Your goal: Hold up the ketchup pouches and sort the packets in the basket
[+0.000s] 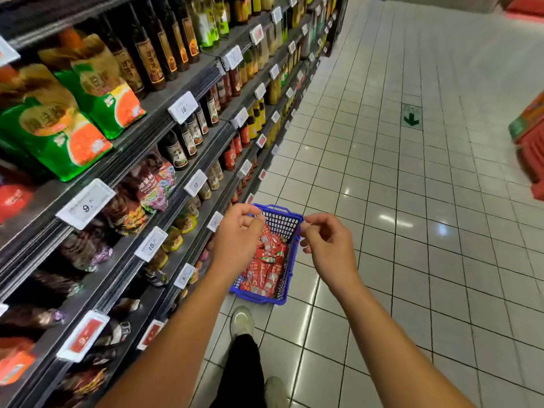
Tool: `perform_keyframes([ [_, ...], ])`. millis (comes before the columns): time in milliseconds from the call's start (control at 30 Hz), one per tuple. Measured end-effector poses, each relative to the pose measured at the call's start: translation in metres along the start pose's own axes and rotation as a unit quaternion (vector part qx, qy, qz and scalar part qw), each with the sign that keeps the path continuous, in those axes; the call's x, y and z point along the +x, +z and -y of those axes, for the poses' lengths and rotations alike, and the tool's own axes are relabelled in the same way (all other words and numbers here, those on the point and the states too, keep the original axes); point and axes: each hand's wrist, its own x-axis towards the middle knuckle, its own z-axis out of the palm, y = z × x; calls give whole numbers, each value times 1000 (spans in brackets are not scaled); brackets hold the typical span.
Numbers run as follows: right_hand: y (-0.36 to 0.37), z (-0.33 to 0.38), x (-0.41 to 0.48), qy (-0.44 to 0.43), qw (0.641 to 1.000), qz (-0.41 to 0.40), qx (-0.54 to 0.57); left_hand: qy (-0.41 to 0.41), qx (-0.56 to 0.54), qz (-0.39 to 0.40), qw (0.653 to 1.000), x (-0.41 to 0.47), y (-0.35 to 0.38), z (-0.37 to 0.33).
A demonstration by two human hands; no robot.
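A blue plastic basket stands on the tiled floor beside the shelving, filled with several red sachets. My left hand hangs in front of the basket's left rim with its fingers loosely curled and nothing in them. My right hand is level with it over the right rim, thumb and fingers loosely bent, also holding nothing. Both forearms reach forward from the bottom of the frame. The left hand hides part of the basket's left side.
Dark shelves run along the left with sauce bottles, green pouches, jars and white price tags. My shoe is just behind the basket. White tiled aisle floor stretches right; a red display stands at the right edge.
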Motion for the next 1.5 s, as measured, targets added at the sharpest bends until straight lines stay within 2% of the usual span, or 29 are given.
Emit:
perform_keyframes([
  [267,27,-10,79,34,999,-27,-3,-35,24,26,999,98,8,20],
  [467,53,-18,139,76,996,-48,-9,-70,-7,58,996,170,1,37],
  [667,67,-59,183,130,990,-55,-8,-116,2,74,991,219,7,72],
  [833,74,-112,224,177,983,-34,-22,-187,35,65,980,248,24,120],
  [1033,83,-197,283,246,968,8,-43,-283,61,53,956,281,66,202],
  [1267,110,-318,344,294,949,71,-92,-371,73,12,926,305,123,333],
  [1500,149,-476,385,404,902,126,-88,-535,62,13,842,316,165,497],
])
